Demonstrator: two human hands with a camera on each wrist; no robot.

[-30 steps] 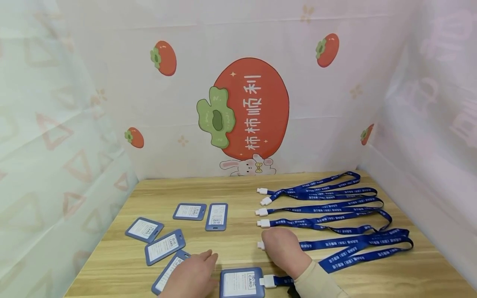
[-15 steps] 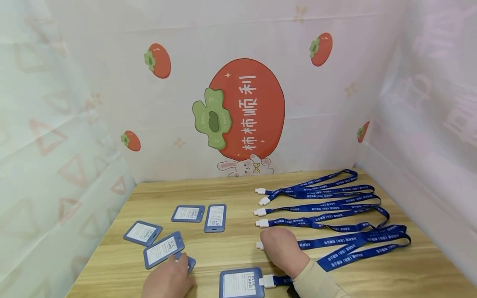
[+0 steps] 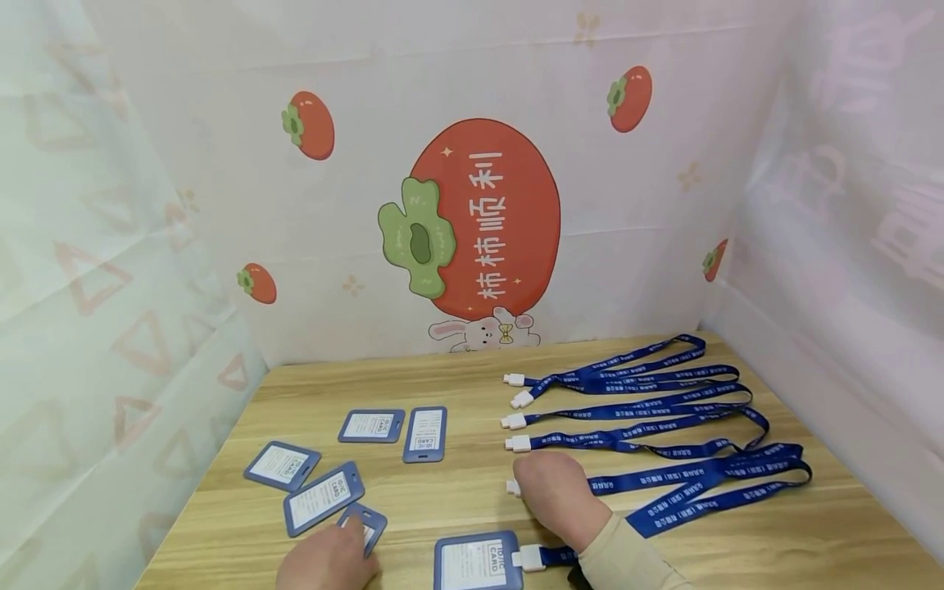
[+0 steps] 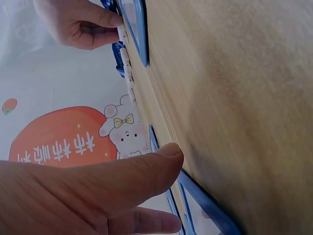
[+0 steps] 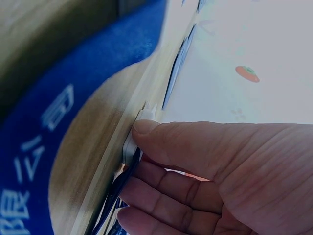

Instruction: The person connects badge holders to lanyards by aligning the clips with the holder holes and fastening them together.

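My left hand (image 3: 324, 557) is low over a blue ID card holder (image 3: 374, 524) and covers much of it, with a fingertip on its face. In the left wrist view the thumb (image 4: 161, 161) reaches this holder's edge, and the fingers stand apart from it, fairly straight. My right hand (image 3: 556, 496) pinches the white plastic clip (image 5: 131, 142) of a blue lanyard between thumb and fingers; the clip's tip (image 3: 513, 487) shows beyond the hand. In front of me lies a holder (image 3: 472, 561) joined by a white clip (image 3: 531, 559) to another lanyard.
Several more card holders (image 3: 324, 497) lie at the left of the wooden table (image 3: 457, 373). On the right, several blue lanyards (image 3: 642, 410) with white clips (image 3: 519, 443) are laid out in loops. A white printed backdrop (image 3: 354, 205) encloses the back and sides.
My left hand has moved left onto the holder, which has shifted slightly right and towards me. The right hand keeps its place on the lanyard clip. The head view has turned slightly.
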